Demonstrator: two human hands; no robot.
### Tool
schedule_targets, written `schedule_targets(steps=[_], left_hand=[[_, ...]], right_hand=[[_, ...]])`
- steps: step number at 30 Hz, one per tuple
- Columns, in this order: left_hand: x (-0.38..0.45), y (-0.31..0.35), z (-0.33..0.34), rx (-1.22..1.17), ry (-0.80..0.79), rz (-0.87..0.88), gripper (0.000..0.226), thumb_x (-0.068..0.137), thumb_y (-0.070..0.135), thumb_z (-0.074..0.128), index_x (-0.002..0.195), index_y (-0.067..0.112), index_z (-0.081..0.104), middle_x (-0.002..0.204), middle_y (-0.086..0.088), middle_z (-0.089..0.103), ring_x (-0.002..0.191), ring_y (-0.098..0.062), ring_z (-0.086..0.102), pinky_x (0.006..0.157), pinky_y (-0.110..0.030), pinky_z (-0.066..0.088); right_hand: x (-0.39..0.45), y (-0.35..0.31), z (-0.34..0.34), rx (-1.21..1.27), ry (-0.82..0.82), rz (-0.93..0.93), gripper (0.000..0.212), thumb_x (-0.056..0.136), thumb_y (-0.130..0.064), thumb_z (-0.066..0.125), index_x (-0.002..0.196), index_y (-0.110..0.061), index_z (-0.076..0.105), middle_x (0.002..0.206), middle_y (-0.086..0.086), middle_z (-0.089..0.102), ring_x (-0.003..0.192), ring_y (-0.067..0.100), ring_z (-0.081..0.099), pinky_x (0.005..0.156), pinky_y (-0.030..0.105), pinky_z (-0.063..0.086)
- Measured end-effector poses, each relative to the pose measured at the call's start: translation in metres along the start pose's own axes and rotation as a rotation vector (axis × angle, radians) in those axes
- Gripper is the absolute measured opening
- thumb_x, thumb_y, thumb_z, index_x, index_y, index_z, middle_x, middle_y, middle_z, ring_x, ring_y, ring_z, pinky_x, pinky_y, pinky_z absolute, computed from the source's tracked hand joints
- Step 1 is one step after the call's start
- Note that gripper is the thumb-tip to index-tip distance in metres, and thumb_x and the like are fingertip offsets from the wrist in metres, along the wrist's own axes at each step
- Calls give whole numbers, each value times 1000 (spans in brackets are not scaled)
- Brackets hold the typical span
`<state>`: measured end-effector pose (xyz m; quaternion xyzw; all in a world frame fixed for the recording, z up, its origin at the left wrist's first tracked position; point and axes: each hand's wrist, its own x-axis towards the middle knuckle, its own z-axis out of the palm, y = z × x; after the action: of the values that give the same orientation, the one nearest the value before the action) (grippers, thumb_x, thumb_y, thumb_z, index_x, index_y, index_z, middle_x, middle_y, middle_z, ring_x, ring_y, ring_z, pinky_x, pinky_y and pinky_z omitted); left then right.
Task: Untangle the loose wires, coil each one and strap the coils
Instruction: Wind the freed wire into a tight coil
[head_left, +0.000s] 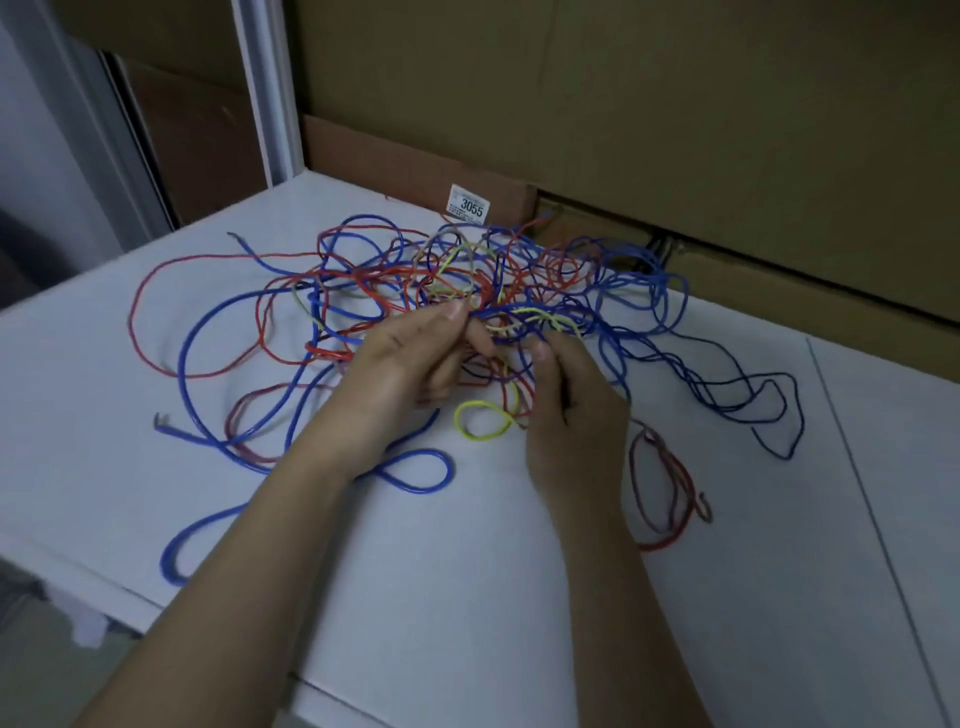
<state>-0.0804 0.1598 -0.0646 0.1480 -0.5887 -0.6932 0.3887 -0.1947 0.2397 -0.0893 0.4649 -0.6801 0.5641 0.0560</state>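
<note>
Tangle (467, 291) of red, blue and yellow wires lies mid-table (467, 597), spreading toward the back edge by the cardboard boxes (675, 130). Loose loops trail to the left and right sides. No coils made, no straps in view; task judged at the start, the untangling step.

Left hand (410, 364): fingers curled, tips pinching strands at the near side of the tangle. Right hand (571, 410): fingers curled into the same knot, apparently gripping a thin yellow wire (483, 421); exact strand not certain.

Key relation: the knot sits just ahead of both hands, between the fingertips, and the yellow wire's free loop lies on the table toward the person, between the wrists. Right hand is nearer that loop. Drawing it toward the near edge looks the likeliest way out.
</note>
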Motion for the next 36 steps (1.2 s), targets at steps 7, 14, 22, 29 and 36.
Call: schedule_targets(steps=[7, 14, 22, 29, 36], left_hand=[[2, -3, 2, -81, 0, -22, 30, 98, 22, 37, 85, 3, 57, 45, 5, 37, 42, -9, 32, 45, -17, 35], [-3, 1, 8, -219, -26, -47, 28, 97, 14, 35, 111, 3, 57, 52, 3, 47, 38, -4, 34, 41, -14, 33], [1, 4, 10, -377, -17, -111, 36, 94, 22, 40, 122, 4, 52, 67, 3, 68, 43, -1, 45, 45, -13, 38], [6, 5, 6, -437, 130, 12, 32, 102, 15, 32, 128, 7, 50, 120, 0, 68, 113, -14, 63, 87, -20, 52], [5, 2, -4, 336, 358, 401, 38, 103, 16, 34, 139, 15, 45, 143, 21, 42, 133, -4, 42, 111, -27, 35]], right_hand=[[-5, 2, -6, 6, -153, 35, 32, 94, -26, 43, 105, -7, 67, 98, 6, 69, 90, 21, 62, 73, 25, 41], [-7, -1, -7, -71, -156, -6, 34, 93, -20, 40, 116, -6, 61, 106, 10, 68, 99, 30, 60, 80, 36, 43], [-4, -1, -1, -237, -106, -133, 24, 92, -7, 50, 108, -3, 67, 96, 15, 66, 92, 34, 60, 78, 39, 43], [-9, -12, 11, -254, -137, -340, 9, 81, -12, 62, 88, -10, 66, 71, 1, 59, 71, 21, 50, 66, 33, 39], [-11, -13, 10, -355, -185, -106, 8, 75, -14, 59, 81, -17, 65, 70, -1, 64, 68, 23, 59, 55, 31, 46]])
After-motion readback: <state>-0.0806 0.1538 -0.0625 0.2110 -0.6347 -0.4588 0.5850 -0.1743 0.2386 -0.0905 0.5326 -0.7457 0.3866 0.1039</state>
